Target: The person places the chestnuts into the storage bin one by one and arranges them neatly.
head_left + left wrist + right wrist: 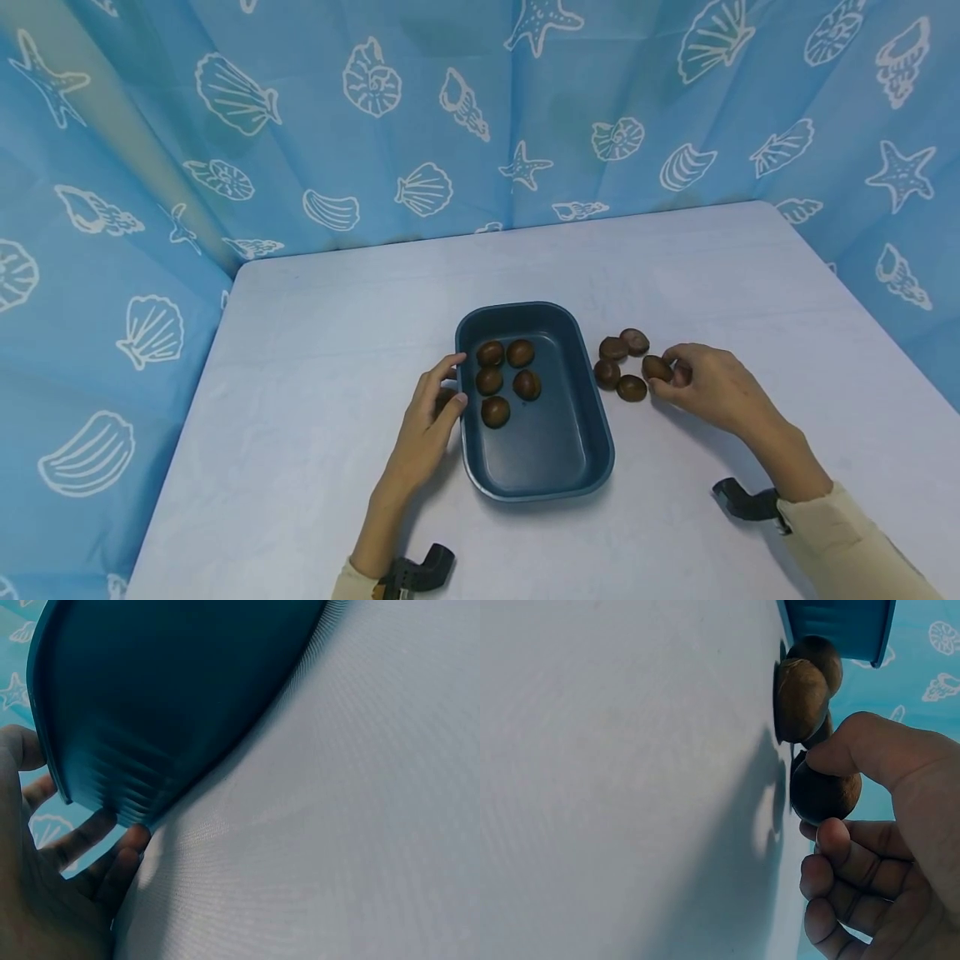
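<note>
A dark blue rectangular tray (558, 450) lies on the table with several brown chestnuts (490, 382) at its far left part. My left hand (427, 425) rests against the tray's left side, thumb and fingertips at the rim and outer wall. In the left wrist view, the spread fingers (86, 840) touch that wall (172, 697). To the right of the tray, my right hand (712, 387) pinches a chestnut (656, 368) between thumb and fingers. The right wrist view shows this chestnut (825, 791) close over the tabletop, the other fingers loosely curled below.
More loose chestnuts (632, 388) lie grouped between the tray's right side and my right hand. A white cloth covers the table (337, 333). Behind and beside it hangs a blue curtain (450, 142) with white shell and starfish prints.
</note>
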Action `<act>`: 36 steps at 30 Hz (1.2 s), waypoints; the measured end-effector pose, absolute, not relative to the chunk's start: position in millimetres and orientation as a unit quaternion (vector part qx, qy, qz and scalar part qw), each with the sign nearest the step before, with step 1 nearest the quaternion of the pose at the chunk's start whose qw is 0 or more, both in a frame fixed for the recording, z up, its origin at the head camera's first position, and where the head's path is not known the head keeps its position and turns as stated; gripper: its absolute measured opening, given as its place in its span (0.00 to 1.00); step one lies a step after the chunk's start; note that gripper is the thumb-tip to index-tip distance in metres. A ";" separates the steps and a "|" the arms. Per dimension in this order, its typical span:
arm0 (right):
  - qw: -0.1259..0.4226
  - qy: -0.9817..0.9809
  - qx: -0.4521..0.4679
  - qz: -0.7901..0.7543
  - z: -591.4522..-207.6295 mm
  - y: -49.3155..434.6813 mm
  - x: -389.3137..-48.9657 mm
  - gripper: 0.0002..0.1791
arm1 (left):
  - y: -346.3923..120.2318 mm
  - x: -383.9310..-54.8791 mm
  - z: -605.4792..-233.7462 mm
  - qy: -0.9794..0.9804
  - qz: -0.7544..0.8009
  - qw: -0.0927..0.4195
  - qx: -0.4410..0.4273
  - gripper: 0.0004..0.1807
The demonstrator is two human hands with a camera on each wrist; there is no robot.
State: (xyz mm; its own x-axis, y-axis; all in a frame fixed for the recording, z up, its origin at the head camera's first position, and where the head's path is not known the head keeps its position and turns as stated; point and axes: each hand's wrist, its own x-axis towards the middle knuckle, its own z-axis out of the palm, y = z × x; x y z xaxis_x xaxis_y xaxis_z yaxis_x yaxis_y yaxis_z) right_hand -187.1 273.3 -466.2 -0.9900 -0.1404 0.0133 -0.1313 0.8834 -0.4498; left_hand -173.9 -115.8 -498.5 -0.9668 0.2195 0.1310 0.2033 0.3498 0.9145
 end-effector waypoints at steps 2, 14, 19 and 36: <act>0.001 0.970 -0.074 -0.232 -464.6 272.8 -184.9 0.12 | -115.9 -173.9 -497.8 0.821 0.556 0.007 0.129 0.26; -0.044 0.966 -0.121 -0.225 -440.0 254.0 -172.0 0.17 | -116.9 -173.6 -495.9 0.820 0.558 0.008 0.126 0.26; -0.067 0.962 -0.154 -0.216 -431.6 243.0 -169.7 0.19 | -117.3 -173.7 -497.2 0.820 0.558 0.006 0.125 0.26; -0.066 0.944 -0.230 -0.227 -419.5 207.9 -165.3 0.13 | -116.7 -175.7 -500.5 0.816 0.562 0.006 0.134 0.26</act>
